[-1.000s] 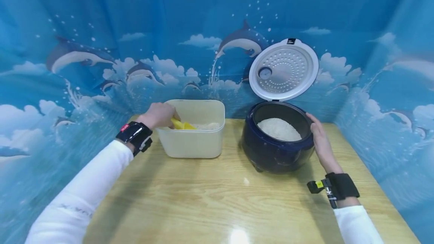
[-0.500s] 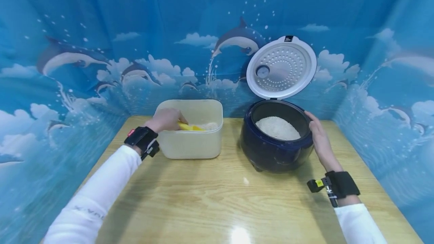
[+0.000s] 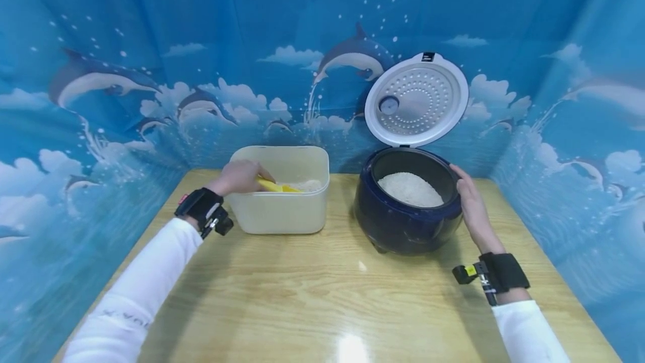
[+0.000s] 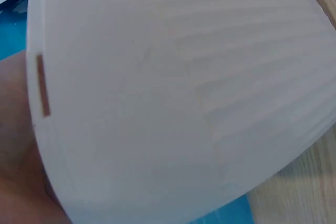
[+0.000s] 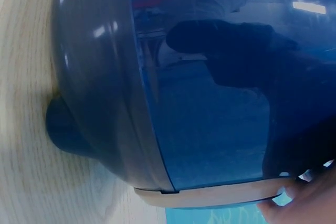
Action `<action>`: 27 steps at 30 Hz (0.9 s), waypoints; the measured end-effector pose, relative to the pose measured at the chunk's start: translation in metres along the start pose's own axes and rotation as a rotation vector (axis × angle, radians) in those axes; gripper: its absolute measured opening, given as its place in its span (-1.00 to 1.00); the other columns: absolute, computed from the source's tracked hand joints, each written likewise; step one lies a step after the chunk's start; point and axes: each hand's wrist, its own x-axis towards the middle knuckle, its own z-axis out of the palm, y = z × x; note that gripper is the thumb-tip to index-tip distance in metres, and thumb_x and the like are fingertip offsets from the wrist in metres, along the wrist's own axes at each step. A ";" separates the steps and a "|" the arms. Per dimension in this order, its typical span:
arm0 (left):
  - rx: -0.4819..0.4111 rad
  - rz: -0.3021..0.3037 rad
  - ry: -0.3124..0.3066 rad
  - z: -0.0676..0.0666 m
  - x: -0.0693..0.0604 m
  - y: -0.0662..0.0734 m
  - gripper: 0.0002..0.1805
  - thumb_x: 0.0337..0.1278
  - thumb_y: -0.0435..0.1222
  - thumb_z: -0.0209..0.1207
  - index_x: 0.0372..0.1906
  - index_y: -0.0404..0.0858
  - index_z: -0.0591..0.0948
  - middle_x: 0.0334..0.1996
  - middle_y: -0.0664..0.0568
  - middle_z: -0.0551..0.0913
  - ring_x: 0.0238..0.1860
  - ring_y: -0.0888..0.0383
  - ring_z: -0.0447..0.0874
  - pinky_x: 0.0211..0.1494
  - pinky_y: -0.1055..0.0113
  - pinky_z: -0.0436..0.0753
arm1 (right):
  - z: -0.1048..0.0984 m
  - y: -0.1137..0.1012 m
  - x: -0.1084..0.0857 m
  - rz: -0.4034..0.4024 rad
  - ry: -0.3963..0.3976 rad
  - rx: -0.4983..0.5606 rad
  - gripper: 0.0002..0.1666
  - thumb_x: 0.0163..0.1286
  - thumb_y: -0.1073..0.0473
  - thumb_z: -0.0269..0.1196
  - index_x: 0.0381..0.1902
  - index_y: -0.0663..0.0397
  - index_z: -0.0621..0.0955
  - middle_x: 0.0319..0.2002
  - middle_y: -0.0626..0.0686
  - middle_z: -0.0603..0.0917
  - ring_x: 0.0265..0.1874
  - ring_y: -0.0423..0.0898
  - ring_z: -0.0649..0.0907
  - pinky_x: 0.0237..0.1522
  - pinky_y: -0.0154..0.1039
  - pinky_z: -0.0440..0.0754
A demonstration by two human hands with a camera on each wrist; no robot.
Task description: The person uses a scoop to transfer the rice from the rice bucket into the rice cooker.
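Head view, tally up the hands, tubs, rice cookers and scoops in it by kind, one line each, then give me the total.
Left hand and right hand: 2 hands
Cream tub: 1
Rice cooker: 1
Yellow scoop: 1
Total: 5

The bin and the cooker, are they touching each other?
Apart. The head view shows it: a strip of table lies between the right side of the bin and the cooker.
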 end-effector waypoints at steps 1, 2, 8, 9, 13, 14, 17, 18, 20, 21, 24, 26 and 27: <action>-0.018 -0.015 0.004 -0.001 -0.001 -0.001 -0.62 0.29 -0.16 0.33 0.16 -0.14 0.71 0.11 -0.12 0.71 0.16 -0.17 0.61 0.19 -0.11 0.53 | 0.000 0.000 0.000 0.004 0.000 -0.005 -0.33 0.72 -0.01 -0.32 0.61 0.20 0.04 0.60 0.29 -0.04 0.57 0.27 -0.07 0.53 0.15 -0.18; -0.035 -0.030 0.007 -0.002 -0.002 -0.002 -0.60 0.28 -0.14 0.34 0.18 -0.14 0.70 0.12 -0.12 0.71 0.17 -0.17 0.60 0.20 -0.12 0.53 | 0.000 0.000 0.001 0.009 -0.001 -0.009 -0.33 0.72 -0.01 -0.32 0.61 0.19 0.03 0.61 0.28 -0.04 0.57 0.26 -0.07 0.53 0.16 -0.19; -0.084 -0.105 0.035 -0.009 -0.011 -0.004 -0.50 0.31 -0.09 0.31 0.29 -0.15 0.62 0.25 -0.20 0.61 0.27 -0.24 0.51 0.26 -0.26 0.44 | -0.002 0.003 0.002 0.026 -0.008 -0.007 -0.33 0.72 -0.02 -0.34 0.62 0.15 0.02 0.62 0.26 -0.06 0.58 0.25 -0.10 0.52 0.18 -0.21; -0.085 -0.112 0.039 -0.010 -0.012 -0.004 -0.49 0.31 -0.08 0.31 0.30 -0.15 0.61 0.27 -0.22 0.59 0.28 -0.26 0.49 0.26 -0.26 0.43 | -0.002 0.003 0.001 0.026 -0.009 -0.007 -0.33 0.72 -0.02 -0.33 0.62 0.15 0.02 0.61 0.26 -0.06 0.58 0.25 -0.10 0.52 0.18 -0.21; -0.124 -0.150 0.055 -0.013 -0.018 -0.007 -0.46 0.31 -0.04 0.30 0.33 -0.12 0.59 0.34 -0.25 0.51 0.32 -0.28 0.44 0.26 -0.26 0.41 | -0.001 0.002 0.000 0.028 -0.008 -0.011 -0.33 0.72 -0.03 -0.34 0.62 0.15 0.02 0.61 0.26 -0.06 0.58 0.26 -0.10 0.52 0.19 -0.21; -0.142 -0.158 0.063 -0.013 -0.019 -0.008 -0.46 0.31 -0.04 0.30 0.33 -0.12 0.59 0.35 -0.25 0.50 0.28 -0.27 0.46 0.24 -0.23 0.43 | -0.001 0.001 0.000 0.028 -0.009 -0.012 -0.33 0.72 -0.03 -0.34 0.62 0.15 0.02 0.61 0.26 -0.06 0.58 0.26 -0.10 0.52 0.18 -0.20; -0.192 -0.178 0.096 -0.015 -0.025 -0.014 -0.47 0.31 -0.04 0.31 0.32 -0.10 0.59 0.31 -0.23 0.54 0.10 -0.16 0.56 0.05 -0.02 0.50 | -0.002 0.000 0.000 0.031 -0.012 -0.015 -0.33 0.72 -0.04 -0.35 0.63 0.14 0.01 0.62 0.25 -0.07 0.58 0.25 -0.11 0.52 0.18 -0.21; -0.214 -0.183 0.105 -0.016 -0.027 -0.015 -0.46 0.31 -0.04 0.31 0.32 -0.10 0.59 0.27 -0.22 0.58 0.01 -0.12 0.57 -0.04 0.06 0.48 | -0.002 -0.001 0.001 0.030 -0.013 -0.016 -0.33 0.72 -0.04 -0.35 0.63 0.14 0.01 0.62 0.25 -0.07 0.58 0.25 -0.11 0.52 0.19 -0.21; -0.246 -0.186 0.122 -0.017 -0.032 -0.019 -0.47 0.31 -0.05 0.31 0.32 -0.11 0.59 0.21 -0.20 0.62 -0.10 -0.04 0.55 -0.13 0.16 0.42 | -0.002 -0.001 0.001 0.025 -0.012 -0.019 -0.33 0.72 -0.04 -0.35 0.62 0.16 0.01 0.61 0.27 -0.07 0.57 0.26 -0.11 0.52 0.19 -0.21; -0.258 -0.190 0.131 -0.017 -0.035 -0.021 -0.47 0.32 -0.05 0.30 0.32 -0.11 0.60 0.19 -0.19 0.63 -0.11 -0.02 0.54 -0.14 0.18 0.40 | -0.002 -0.001 0.001 0.025 -0.012 -0.020 -0.33 0.72 -0.03 -0.35 0.62 0.16 0.01 0.61 0.27 -0.08 0.57 0.27 -0.11 0.52 0.19 -0.21; -0.296 -0.213 0.159 -0.020 -0.045 -0.024 -0.47 0.32 -0.04 0.30 0.33 -0.11 0.60 0.17 -0.19 0.64 -0.15 -0.02 0.52 -0.15 0.19 0.37 | -0.002 0.000 0.001 0.022 -0.012 -0.027 -0.33 0.72 -0.02 -0.36 0.62 0.17 0.00 0.61 0.28 -0.08 0.57 0.29 -0.11 0.52 0.21 -0.21; -0.321 -0.233 0.180 -0.021 -0.051 -0.027 -0.46 0.31 -0.03 0.31 0.32 -0.10 0.60 0.17 -0.19 0.64 -0.15 -0.02 0.50 -0.16 0.18 0.36 | -0.003 0.001 0.001 0.024 -0.016 -0.029 -0.33 0.72 -0.02 -0.37 0.62 0.17 0.00 0.61 0.28 -0.08 0.57 0.29 -0.11 0.52 0.22 -0.21; -0.335 -0.242 0.190 -0.022 -0.054 -0.028 -0.46 0.31 -0.03 0.31 0.32 -0.10 0.60 0.16 -0.19 0.64 -0.16 -0.03 0.50 -0.16 0.17 0.36 | -0.003 0.002 0.001 0.026 -0.018 -0.029 -0.33 0.72 -0.02 -0.37 0.63 0.16 0.00 0.61 0.27 -0.09 0.57 0.29 -0.12 0.51 0.22 -0.22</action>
